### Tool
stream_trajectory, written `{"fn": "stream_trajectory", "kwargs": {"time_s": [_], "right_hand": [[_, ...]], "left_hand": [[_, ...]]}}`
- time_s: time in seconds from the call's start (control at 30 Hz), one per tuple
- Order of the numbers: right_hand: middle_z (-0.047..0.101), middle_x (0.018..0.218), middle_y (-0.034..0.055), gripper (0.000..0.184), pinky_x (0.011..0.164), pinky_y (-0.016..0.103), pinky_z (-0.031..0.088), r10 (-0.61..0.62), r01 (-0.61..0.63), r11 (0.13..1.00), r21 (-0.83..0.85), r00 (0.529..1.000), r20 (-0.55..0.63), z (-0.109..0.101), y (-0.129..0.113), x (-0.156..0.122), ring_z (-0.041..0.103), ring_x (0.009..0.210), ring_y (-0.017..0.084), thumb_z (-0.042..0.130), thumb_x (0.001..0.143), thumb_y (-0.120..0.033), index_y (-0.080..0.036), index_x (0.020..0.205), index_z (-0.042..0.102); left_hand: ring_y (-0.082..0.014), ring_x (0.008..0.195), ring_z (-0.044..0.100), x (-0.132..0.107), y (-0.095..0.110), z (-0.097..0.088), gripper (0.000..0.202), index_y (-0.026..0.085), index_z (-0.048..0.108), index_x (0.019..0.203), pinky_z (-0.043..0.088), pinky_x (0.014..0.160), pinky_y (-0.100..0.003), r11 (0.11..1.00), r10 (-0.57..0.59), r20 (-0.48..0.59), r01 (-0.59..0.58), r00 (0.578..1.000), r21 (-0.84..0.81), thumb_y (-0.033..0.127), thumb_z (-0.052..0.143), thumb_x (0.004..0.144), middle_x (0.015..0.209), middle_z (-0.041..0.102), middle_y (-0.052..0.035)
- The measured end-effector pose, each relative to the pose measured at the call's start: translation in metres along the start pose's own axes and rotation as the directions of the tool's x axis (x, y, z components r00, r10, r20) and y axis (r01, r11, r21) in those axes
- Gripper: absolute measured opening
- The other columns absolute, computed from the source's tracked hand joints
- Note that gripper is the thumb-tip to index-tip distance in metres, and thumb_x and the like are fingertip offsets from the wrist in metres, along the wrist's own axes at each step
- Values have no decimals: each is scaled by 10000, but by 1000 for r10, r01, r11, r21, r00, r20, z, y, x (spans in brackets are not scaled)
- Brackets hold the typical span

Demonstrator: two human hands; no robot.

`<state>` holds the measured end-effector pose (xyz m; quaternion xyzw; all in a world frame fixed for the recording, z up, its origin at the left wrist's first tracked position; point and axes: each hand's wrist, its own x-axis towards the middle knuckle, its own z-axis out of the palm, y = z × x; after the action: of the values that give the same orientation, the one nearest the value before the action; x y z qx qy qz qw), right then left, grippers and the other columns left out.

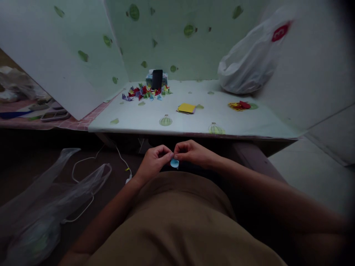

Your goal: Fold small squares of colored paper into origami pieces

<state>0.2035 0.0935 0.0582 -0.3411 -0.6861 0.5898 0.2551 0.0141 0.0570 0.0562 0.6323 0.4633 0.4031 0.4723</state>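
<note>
Between my fingertips, just in front of the desk edge, is a small piece of light blue folded paper (pixel 174 163). My left hand (pixel 155 159) pinches it from the left with thumb and forefinger. From the other side my right hand (pixel 193 153) pinches its top, so both hands meet there. Part of the paper is hidden behind the fingers. On the desk beyond lies a stack of square paper sheets (pixel 186 108), yellow on top. A heap of small folded paper pieces (pixel 142 91) in several colours sits at the back left.
A dark phone (pixel 157 79) leans on a tissue box (pixel 149 79) at the back. Red and yellow paper scraps (pixel 240 105) lie on the right, near a white plastic bag (pixel 245 66). Lower left, a clear plastic bag (pixel 41 214) and a white cable (pixel 123 159) show below desk level.
</note>
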Motion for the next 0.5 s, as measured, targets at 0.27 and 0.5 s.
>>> {"fn": "stream_trajectory", "kwargs": {"time_s": [0.27, 0.5], "right_hand": [[596, 667, -10, 87, 584, 251, 377, -34, 40, 994, -99, 997, 64, -2, 1, 1, 497, 614, 118, 636, 765, -239, -163, 723, 634], [578, 724, -10, 86, 608, 263, 401, -112, 97, 992, -76, 970, -218, 3, 1, 4, 517, 639, 126, 590, 790, -255, -170, 802, 586]], "left_hand": [[-110, 575, 550, 2, 3, -2, 173, 152, 646, 738, 420, 562, -217, 996, -22, 74, 15, 997, 86, 312, 637, 801, 622, 611, 12], [-115, 512, 572, 7, -9, 3, 202, 165, 576, 724, 436, 526, -217, 1000, -22, -294, 17, 956, -21, 343, 633, 801, 570, 591, 31]]}}
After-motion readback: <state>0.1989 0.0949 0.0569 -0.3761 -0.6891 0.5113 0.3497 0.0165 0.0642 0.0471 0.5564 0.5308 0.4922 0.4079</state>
